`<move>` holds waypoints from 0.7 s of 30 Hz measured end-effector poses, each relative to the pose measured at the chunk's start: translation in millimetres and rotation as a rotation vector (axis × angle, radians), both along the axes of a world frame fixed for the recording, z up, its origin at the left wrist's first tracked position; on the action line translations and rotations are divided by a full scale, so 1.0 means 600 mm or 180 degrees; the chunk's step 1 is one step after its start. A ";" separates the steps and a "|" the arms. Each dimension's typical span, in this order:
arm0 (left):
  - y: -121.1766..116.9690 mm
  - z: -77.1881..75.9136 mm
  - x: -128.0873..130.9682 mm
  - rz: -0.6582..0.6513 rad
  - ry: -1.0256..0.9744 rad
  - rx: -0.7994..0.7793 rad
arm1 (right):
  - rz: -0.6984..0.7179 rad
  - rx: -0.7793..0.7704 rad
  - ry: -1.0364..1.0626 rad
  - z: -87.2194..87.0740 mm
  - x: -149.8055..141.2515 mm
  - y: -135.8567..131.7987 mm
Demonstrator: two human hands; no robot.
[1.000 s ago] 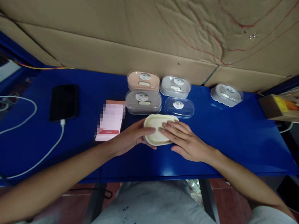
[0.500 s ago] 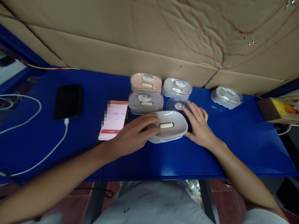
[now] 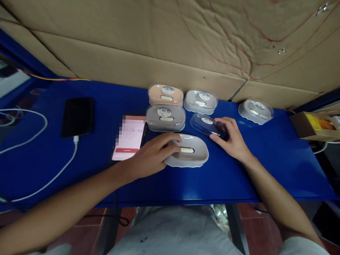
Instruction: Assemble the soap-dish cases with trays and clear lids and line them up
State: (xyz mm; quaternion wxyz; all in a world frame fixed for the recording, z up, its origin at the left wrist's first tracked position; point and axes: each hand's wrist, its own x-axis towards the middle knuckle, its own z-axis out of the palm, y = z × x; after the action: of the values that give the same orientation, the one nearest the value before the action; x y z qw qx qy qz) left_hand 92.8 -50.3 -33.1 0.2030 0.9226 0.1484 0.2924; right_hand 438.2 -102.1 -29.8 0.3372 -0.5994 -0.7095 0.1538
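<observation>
My left hand (image 3: 157, 153) grips the left end of a pale grey oval soap dish (image 3: 197, 153), thumb inside the rim and fingers round its side. The dish has no cover and shows a cream-coloured bar in its middle slot. Behind it and a little to the right is a clear plastic lid (image 3: 204, 125) with a round label. My right hand (image 3: 231, 139) is closed on the right end of that lid, thumb in front and fingers behind. Lid and dish are apart.
Behind the lid stand covered dishes: a peach one (image 3: 160, 93), a grey one (image 3: 153, 115), a light grey one (image 3: 192, 100) and another at the right (image 3: 248, 110). Two phones, one lit (image 3: 130, 140) and one dark (image 3: 77, 116), lie left. An open cardboard box (image 3: 299, 123) sits far right.
The dish in my left hand has come down slightly towards me. My right hand has moved from beside the dish onto the clear lid, which is now tilted round and further in view.
</observation>
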 end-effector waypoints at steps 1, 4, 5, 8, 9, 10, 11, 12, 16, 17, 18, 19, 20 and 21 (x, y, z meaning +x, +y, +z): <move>0.001 -0.001 0.001 0.0032 -0.0066 0.0005 | 0.0092 -0.0058 0.0211 0.005 -0.005 -0.004; 0.004 -0.005 0.007 0.0194 -0.0397 0.0013 | 0.0648 -0.0272 0.0645 0.017 -0.027 -0.021; 0.005 -0.006 0.009 0.0258 -0.0528 0.0018 | 0.0850 -0.0301 0.0703 0.019 -0.035 -0.028; 0.006 -0.008 0.015 0.0453 -0.0894 0.0061 | 0.1226 -0.0340 0.0734 0.021 -0.055 -0.043; 0.006 -0.008 0.016 0.0498 -0.0985 0.0073 | 0.1284 -0.0365 0.0712 0.020 -0.059 -0.045; 0.006 -0.007 0.017 0.0535 -0.1052 0.0082 | 0.1330 -0.0388 0.0677 0.018 -0.061 -0.046; 0.006 -0.007 0.018 0.0567 -0.1088 0.0085 | 0.1371 -0.0404 0.0636 0.016 -0.062 -0.047; 0.006 -0.006 0.018 0.0591 -0.1090 0.0084 | 0.1403 -0.0415 0.0599 0.014 -0.062 -0.046; 0.007 -0.004 0.016 0.0613 -0.0948 -0.0003 | 0.1392 -0.0434 0.0498 0.007 -0.058 -0.043; 0.008 -0.003 0.015 0.0603 -0.0902 -0.0035 | 0.1378 -0.0425 0.0469 0.007 -0.058 -0.043; 0.008 -0.003 0.015 0.0586 -0.0864 -0.0061 | 0.1378 -0.0406 0.0439 0.007 -0.058 -0.043; 0.008 -0.002 0.014 0.0564 -0.0837 -0.0080 | 0.1387 -0.0373 0.0415 0.007 -0.059 -0.044; 0.008 -0.001 0.014 0.0527 -0.0825 -0.0094 | 0.1402 -0.0339 0.0401 0.008 -0.060 -0.045; 0.008 0.000 0.014 0.0487 -0.0825 -0.0115 | 0.1418 -0.0308 0.0396 0.009 -0.061 -0.046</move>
State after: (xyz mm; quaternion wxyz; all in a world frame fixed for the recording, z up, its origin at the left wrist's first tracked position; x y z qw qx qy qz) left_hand 101.2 -45.4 -33.3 0.2141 0.8594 0.1961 0.4209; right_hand 401.5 -130.0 -24.6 0.3089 -0.4329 -0.7939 0.2948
